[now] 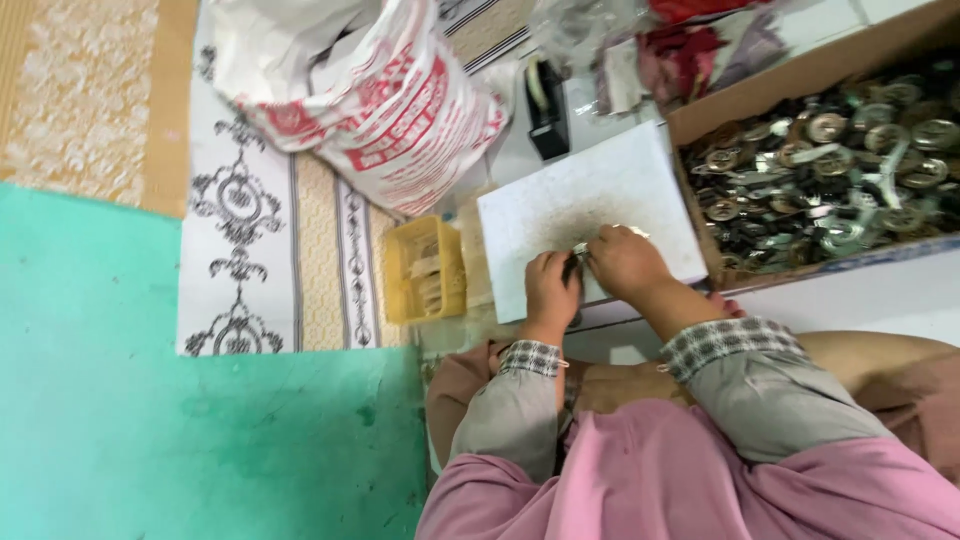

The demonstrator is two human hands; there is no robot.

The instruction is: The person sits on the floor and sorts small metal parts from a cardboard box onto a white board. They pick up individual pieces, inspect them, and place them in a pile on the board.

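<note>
Both my hands meet over the near edge of a white board (585, 200) that lies in front of me. My left hand (550, 291) is closed around a small dark tool or part. My right hand (625, 262) pinches a small shiny metal piece (580, 248) against it. The piece is mostly hidden by my fingers. My sleeves are grey with checked cuffs.
A cardboard box (800, 75) full of round metal parts (840, 170) stands to the right of the board. A yellow plastic tray (425, 270) sits to its left. A large white-and-red sack (370, 100) lies behind, on a patterned mat. A black tape dispenser (546, 110) stands beyond the board.
</note>
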